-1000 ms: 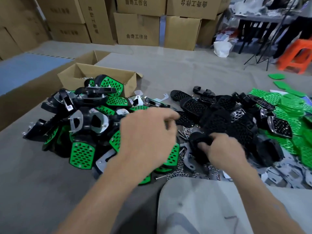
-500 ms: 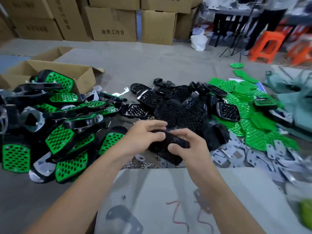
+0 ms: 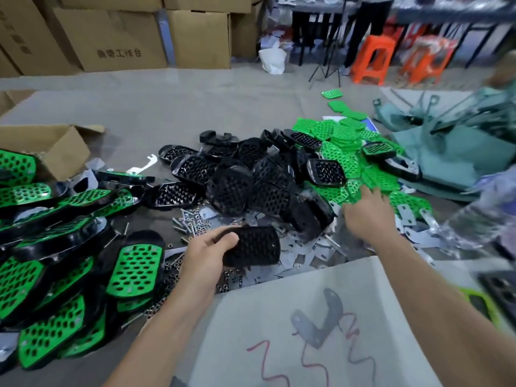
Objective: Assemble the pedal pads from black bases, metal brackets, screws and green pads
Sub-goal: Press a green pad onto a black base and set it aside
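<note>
left hand [image 3: 205, 258] holding black base [image 3: 252, 245], right hand [image 3: 368, 212] on green pads [image 3: 342, 148]

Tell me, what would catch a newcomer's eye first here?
Bright green dominates: a heap of finished green-and-black pedal pads fills the left, and loose green pads spread at the right, where the right hand reaches. Between them sits a dark mound of black bases, with the left hand gripping one black base in front.

floor: grey sheet [image 3: 195, 107] spread wide
back: stacked cardboard boxes [image 3: 111, 37]
right rear: dark table [image 3: 452, 12], orange stools [image 3: 372, 60], tripod [image 3: 338, 65]
near boxes: white bag [image 3: 272, 60]
left: open carton [image 3: 55, 146]
</note>
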{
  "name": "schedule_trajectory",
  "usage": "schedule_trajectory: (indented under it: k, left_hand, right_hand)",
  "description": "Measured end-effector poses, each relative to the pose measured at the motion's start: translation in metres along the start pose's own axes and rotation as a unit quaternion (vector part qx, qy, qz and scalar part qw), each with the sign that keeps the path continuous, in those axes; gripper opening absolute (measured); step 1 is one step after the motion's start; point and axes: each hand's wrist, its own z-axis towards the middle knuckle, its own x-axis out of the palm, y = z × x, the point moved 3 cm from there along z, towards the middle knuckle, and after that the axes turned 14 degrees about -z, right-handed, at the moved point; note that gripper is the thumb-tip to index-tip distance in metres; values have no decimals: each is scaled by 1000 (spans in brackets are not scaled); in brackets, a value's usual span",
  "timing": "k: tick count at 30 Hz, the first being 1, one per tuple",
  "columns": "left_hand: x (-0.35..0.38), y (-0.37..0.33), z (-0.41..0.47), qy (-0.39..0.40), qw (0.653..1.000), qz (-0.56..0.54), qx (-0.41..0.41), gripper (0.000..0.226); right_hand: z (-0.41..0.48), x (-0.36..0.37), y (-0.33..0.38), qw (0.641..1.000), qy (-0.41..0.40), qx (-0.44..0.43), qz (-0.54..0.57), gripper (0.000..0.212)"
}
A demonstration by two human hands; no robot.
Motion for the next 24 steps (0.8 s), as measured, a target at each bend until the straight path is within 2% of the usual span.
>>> schedule_trajectory:
  k: [7, 11, 14, 18, 21, 24]
  left_hand:
    - [-4, 2, -2, 11, 998, 58, 20, 23]
    - [-2, 1, -6, 2, 998, 41, 36, 25]
    - [-5, -1, -12, -22, 991, 94, 97, 48]
    - [5, -12, -30, -18, 973, 105, 203, 37]
    - [11, -11, -45, 6, 978, 106, 182, 24]
    - [12, -8, -59, 24, 993, 39, 107, 26]
  right_hand:
    - [-46, 1, 15, 984, -82, -77, 136, 48]
    - [-85, -17, 23, 941, -151, -83, 292, 39]
    - [-119, -19, 40, 898, -129, -93, 410, 30]
    - [-149, -9, 71, 853, -36, -78, 515, 23]
    - [-164, -3, 81, 847, 12, -110, 520, 16]
    - [-174, -4, 78, 850, 2, -131, 510, 18]
